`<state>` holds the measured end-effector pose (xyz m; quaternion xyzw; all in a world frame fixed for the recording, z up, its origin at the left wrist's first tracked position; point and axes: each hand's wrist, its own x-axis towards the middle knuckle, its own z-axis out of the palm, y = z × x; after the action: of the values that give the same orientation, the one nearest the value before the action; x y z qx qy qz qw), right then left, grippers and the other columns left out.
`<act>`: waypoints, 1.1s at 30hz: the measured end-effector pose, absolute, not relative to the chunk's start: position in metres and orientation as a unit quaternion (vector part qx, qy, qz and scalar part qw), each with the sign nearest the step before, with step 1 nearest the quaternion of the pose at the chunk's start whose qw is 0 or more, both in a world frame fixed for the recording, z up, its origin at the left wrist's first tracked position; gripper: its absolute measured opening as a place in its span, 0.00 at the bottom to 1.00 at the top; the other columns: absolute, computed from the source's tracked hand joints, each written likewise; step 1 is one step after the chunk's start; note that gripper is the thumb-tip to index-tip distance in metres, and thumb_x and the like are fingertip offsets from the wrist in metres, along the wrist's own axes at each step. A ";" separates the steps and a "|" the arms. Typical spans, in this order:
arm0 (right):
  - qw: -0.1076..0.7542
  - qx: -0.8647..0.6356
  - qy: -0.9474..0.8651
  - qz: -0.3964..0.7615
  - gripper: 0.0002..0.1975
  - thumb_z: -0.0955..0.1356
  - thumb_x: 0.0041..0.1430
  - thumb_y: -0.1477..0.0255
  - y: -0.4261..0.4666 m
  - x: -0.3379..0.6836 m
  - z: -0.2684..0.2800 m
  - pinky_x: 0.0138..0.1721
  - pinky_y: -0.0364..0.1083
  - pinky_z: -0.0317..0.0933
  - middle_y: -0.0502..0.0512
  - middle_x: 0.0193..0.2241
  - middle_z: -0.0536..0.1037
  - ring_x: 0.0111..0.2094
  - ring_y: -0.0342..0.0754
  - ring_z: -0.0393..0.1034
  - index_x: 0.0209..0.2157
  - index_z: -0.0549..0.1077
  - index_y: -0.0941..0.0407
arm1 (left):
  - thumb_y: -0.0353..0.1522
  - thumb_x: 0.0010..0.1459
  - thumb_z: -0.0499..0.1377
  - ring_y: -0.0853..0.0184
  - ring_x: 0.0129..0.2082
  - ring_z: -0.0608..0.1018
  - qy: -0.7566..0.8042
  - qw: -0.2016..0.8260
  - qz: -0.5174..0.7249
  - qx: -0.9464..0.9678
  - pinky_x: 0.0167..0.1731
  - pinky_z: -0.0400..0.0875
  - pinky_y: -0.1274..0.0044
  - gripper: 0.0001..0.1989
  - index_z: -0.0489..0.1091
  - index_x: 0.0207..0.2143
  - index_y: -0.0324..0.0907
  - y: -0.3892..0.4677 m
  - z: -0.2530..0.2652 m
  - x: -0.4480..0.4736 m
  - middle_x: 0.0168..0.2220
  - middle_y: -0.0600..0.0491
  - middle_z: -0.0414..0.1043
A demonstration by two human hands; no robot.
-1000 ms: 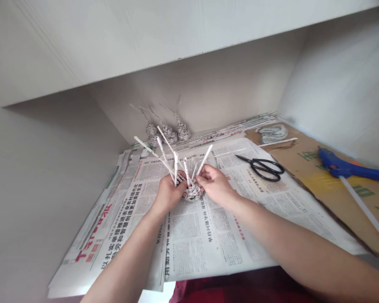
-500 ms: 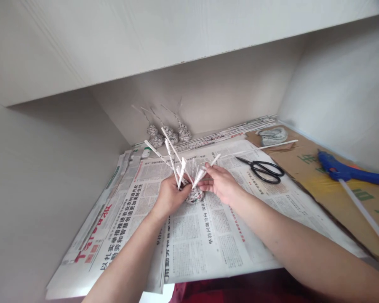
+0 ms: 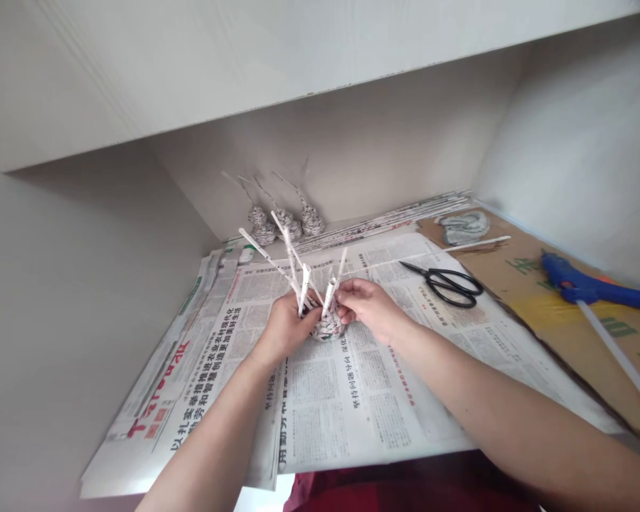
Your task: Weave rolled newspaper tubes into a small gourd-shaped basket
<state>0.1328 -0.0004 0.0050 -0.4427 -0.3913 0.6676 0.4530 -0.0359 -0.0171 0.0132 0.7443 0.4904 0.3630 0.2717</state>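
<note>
A small basket woven from rolled newspaper (image 3: 328, 328) stands over the spread newspaper, with several pale paper tubes sticking up from its rim. My left hand (image 3: 285, 323) is closed around its left side, thumb pressed at the rim. At the opposite side, my right hand (image 3: 370, 307) pinches a paper tube close to the rim; its fingertips are partly hidden by the upright tubes. A long thin paper tube (image 3: 474, 246) runs from beside the right hand out to the right, across the newspaper.
Black-handled scissors (image 3: 451, 286) lie right of my hands. Beyond them a blue glue gun (image 3: 592, 284) rests on brown cardboard (image 3: 544, 313), near a coiled grey-white piece (image 3: 464, 227). Several gourd-shaped woven pieces (image 3: 312, 220) and a bundle of paper tubes (image 3: 384, 226) line the back. A white panel (image 3: 299, 57) overhangs.
The tube by my right fingers, earlier slanting right, now stands more upright. My right hand has closed in on the rim. My left hand keeps its hold on the basket.
</note>
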 end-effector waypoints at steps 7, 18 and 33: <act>0.460 -0.463 -0.425 0.627 0.02 0.70 0.52 0.77 0.002 0.133 0.002 0.19 0.37 0.68 0.50 0.19 0.76 0.19 0.40 0.71 0.27 0.72 0.59 | 0.26 0.56 0.53 0.64 0.36 0.75 0.446 0.225 0.297 0.814 0.39 0.69 0.75 0.10 0.74 0.36 0.40 -0.015 0.020 -0.042 0.36 0.50 0.75; 0.481 -0.411 -0.427 0.646 0.09 0.74 0.46 0.69 0.000 0.134 0.007 0.25 0.41 0.70 0.52 0.23 0.78 0.23 0.42 0.73 0.27 0.74 0.59 | 0.28 0.57 0.55 0.64 0.37 0.76 0.403 0.273 0.333 0.808 0.40 0.70 0.75 0.09 0.76 0.33 0.42 -0.017 0.017 -0.043 0.35 0.51 0.76; 0.481 -0.305 -0.498 0.654 0.16 0.70 0.52 0.58 -0.003 0.135 0.010 0.28 0.42 0.67 0.49 0.24 0.75 0.24 0.41 0.71 0.30 0.72 0.57 | 0.27 0.53 0.57 0.65 0.32 0.77 0.467 0.293 0.328 0.768 0.36 0.70 0.76 0.06 0.74 0.33 0.40 -0.019 0.015 -0.042 0.29 0.53 0.76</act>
<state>0.1354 -0.0026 0.0105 -0.3055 -0.4983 0.6535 0.4809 -0.0417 -0.0186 0.0151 0.7677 0.4666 0.3276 0.2927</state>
